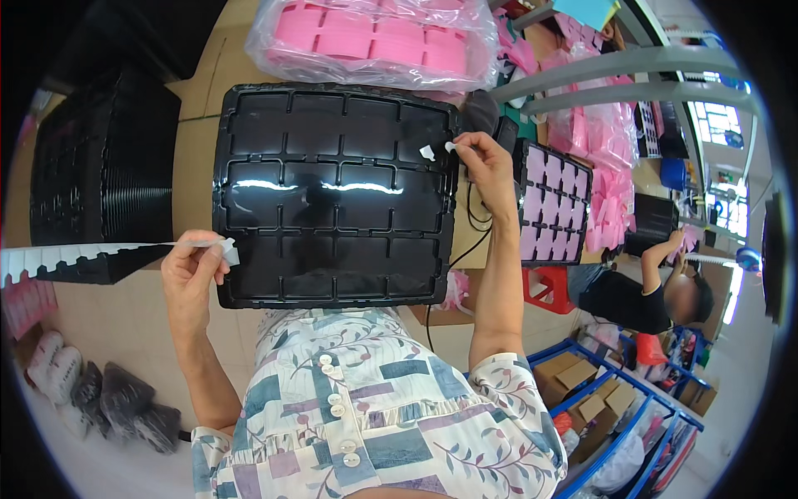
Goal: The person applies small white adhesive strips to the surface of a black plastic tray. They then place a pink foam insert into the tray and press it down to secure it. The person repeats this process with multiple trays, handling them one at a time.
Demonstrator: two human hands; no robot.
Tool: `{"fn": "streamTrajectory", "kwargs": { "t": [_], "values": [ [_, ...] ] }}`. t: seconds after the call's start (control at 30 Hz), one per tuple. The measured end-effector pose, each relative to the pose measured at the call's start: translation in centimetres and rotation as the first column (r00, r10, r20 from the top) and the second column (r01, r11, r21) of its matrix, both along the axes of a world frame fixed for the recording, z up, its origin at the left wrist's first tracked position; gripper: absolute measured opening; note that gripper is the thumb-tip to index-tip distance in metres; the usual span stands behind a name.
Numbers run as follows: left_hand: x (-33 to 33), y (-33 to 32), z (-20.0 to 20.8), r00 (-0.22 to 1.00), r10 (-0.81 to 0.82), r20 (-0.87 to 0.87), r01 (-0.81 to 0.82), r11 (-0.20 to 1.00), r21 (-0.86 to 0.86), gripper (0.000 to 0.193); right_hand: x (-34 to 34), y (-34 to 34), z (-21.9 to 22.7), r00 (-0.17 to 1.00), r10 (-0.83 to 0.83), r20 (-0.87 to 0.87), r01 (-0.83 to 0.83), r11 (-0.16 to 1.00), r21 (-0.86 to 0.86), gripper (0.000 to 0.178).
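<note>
A black plastic tray (337, 129) with several shallow compartments lies in front of me, close to my body. My left hand (193, 274) is closed at its lower left edge, pinching a white strip (91, 254) with a notched lower edge that runs off to the left. The strip's end piece (230, 252) pokes out past the fingertips over the tray. At the tray's upper right edge my right hand (486, 166) pinches a small white piece (450, 146) between thumb and finger. Just left of it, another small white piece (427, 153) rests on the tray.
A tall stack of black trays (137, 183) stands on the left. Behind the tray lies a clear bag of pink pieces (366, 37). A black tray with pink pieces (553, 200) and a dark cable (465, 254) are on the right. Farther right, a co-worker (640, 295) handles something pink.
</note>
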State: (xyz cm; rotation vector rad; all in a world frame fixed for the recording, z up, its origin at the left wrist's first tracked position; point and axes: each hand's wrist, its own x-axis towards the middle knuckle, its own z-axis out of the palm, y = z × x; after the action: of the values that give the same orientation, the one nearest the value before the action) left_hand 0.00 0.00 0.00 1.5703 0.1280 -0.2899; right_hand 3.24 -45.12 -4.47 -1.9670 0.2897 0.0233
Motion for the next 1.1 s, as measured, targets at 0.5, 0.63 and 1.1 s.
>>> {"fn": "streamTrajectory", "kwargs": {
  "t": [0.5,0.63,1.1],
  "values": [
    [-0.3,1.4,0.1,0.996,0.089,-0.008,-0.086,0.980,0.177,0.007,-0.9,1.2,0.7,0.983,0.078,0.165,-0.032,0.963,-0.266,0.010],
    [0.1,0.9,0.4,0.996,0.093,-0.017,-0.088,0.977,0.196,0.008,-0.9,3.5,0.0,0.968,0.134,0.213,0.007,0.832,-0.555,0.016],
    [0.3,0.6,1.2,0.976,0.215,0.020,-0.215,0.954,0.207,0.009,-3.0,-0.2,0.0,1.000,0.011,0.003,-0.011,0.823,0.567,0.008]
  ]
}}
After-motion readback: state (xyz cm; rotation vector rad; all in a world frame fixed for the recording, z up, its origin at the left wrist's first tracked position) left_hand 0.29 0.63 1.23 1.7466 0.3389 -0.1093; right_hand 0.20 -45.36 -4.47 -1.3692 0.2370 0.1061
